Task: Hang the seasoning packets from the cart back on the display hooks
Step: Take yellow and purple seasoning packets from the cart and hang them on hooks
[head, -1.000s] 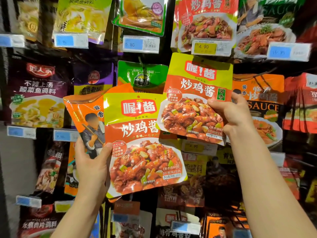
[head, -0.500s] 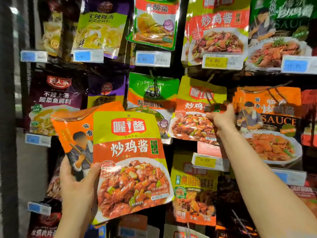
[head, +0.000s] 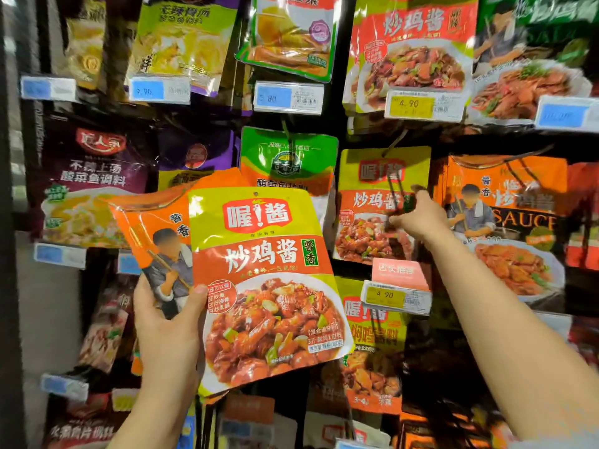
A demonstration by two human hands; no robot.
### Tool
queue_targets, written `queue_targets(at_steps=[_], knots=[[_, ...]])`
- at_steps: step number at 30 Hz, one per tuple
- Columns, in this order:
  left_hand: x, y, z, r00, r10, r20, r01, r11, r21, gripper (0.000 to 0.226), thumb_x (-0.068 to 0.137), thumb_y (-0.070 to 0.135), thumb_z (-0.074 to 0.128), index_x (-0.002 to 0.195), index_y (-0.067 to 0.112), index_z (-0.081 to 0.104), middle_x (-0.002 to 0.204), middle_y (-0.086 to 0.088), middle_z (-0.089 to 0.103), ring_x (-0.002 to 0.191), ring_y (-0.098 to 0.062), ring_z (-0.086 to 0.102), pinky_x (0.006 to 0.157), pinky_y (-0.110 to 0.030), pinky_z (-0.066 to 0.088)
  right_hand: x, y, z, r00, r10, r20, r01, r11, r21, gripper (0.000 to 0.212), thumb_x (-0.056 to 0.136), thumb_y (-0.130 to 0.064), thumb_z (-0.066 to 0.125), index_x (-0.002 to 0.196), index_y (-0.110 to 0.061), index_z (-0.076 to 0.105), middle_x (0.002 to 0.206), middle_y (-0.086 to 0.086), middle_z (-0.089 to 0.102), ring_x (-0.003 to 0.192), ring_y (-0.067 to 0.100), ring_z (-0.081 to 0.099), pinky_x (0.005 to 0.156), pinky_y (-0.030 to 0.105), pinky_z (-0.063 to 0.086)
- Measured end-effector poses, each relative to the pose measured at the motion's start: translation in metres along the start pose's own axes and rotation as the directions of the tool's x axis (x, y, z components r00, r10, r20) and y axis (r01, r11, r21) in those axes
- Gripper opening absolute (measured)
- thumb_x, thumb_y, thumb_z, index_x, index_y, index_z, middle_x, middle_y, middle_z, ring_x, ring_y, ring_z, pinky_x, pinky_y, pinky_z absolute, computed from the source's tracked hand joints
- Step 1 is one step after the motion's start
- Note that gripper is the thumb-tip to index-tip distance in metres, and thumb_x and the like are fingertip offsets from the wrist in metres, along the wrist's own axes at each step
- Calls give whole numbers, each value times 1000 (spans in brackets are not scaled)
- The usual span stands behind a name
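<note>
One yellow-and-red glossy sauce packet (head: 382, 205) hung hooked under the loosely curled right hand (head: 418, 218), grip unclear, while the left hand (head: 168, 322) pinched two plastic packets (head: 259, 286) yet unhung.

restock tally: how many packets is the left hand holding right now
2. The yellow-and-red packet is in front, under the thumb of the left hand; the orange packet is fanned out behind it, up and to the left. More could hide behind them.
</note>
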State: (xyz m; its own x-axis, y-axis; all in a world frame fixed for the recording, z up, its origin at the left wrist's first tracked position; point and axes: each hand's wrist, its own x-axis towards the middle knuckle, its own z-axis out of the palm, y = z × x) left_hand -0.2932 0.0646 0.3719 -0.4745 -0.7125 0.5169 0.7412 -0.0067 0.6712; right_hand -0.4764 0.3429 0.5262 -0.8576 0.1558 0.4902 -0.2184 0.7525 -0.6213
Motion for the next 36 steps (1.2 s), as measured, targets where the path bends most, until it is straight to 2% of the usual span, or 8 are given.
queue_targets(at_steps=[5, 10, 15, 21, 25, 29, 34, 36], knots=[[-6, -7, 17, 1000, -23, -8, 23, 999, -48, 57, 92, 3, 65, 142, 21, 45, 134, -5, 59, 123, -25, 58, 109, -51, 41, -96, -25, -17, 935, -344, -87, 354, 922, 157, 65, 93, -42, 62, 149, -31, 33, 147, 2, 45, 129, 20, 48, 101, 33, 38], [-18, -1, 36, 1000, -7, 4, 7, 996, -92, 62, 91, 6, 66, 145, 20, 40, 138, -3, 57, 124, -18, 57, 110, -46, 42, -184, -19, 14, 929, -309, 205, 178, 857, 484, 96, 63, -59, 79, 142, -49, 26, 121, -33, 52, 107, -11, 53, 96, 28, 47], [-27, 5, 42, 997, 10, 75, -6, 999, -48, 61, 95, 4, 59, 150, 19, 34, 140, -3, 55, 124, -13, 57, 99, -25, 50, -189, -9, 25, 973, -183, 140, 55, 774, 630, 95, 52, -40, 90, 132, -42, 39, 126, -14, 59, 112, 4, 61, 100, 42, 51], [-25, 2, 32, 997, -1, 75, 2, 1000, -17, 55, 96, 10, 59, 146, 20, 39, 137, -1, 57, 124, -15, 58, 104, -44, 48, -170, 11, 15, 996, -36, -78, 80, 718, 692, 71, 72, -13, 85, 133, -33, 52, 119, -2, 67, 102, 17, 68, 90, 49, 55], [-22, 8, 28, 998, -8, 66, 8, 1000, -13, 50, 96, 2, 57, 140, 22, 44, 118, 26, 56, 106, 21, 54, 96, -21, 44, -144, 15, -1, 979, 22, -202, 140, 646, 750, 63, 82, 1, 73, 137, -24, 53, 124, 3, 66, 110, 20, 65, 96, 47, 53], [-18, 9, 21, 997, -12, 82, 9, 999, 37, 51, 96, 6, 58, 143, 18, 42, 123, 20, 55, 101, 25, 51, 82, -2, 43, -123, 10, -10, 949, 86, -303, 205, 562, 802, 67, 82, -4, 75, 141, -22, 50, 135, -3, 57, 124, 19, 57, 102, 47, 49], [-14, 14, 18, 993, 4, 116, -11, 998, 65, 54, 95, 9, 60, 145, 19, 41, 128, 11, 55, 104, 25, 51, 84, -4, 46, -106, 3, -15, 959, 129, -252, 163, 475, 865, 66, 82, 5, 71, 139, -20, 51, 128, 9, 63, 112, 26, 65, 93, 52, 54], [-14, 17, 16, 994, 4, 111, -8, 999, 42, 53, 96, 9, 59, 144, 22, 42, 131, 12, 58, 113, 12, 55, 98, -20, 48, -111, 2, -15, 964, 141, -225, 140, 451, 882, 65, 83, 8, 69, 139, -19, 51, 119, 9, 67, 106, 25, 68, 91, 52, 55]])
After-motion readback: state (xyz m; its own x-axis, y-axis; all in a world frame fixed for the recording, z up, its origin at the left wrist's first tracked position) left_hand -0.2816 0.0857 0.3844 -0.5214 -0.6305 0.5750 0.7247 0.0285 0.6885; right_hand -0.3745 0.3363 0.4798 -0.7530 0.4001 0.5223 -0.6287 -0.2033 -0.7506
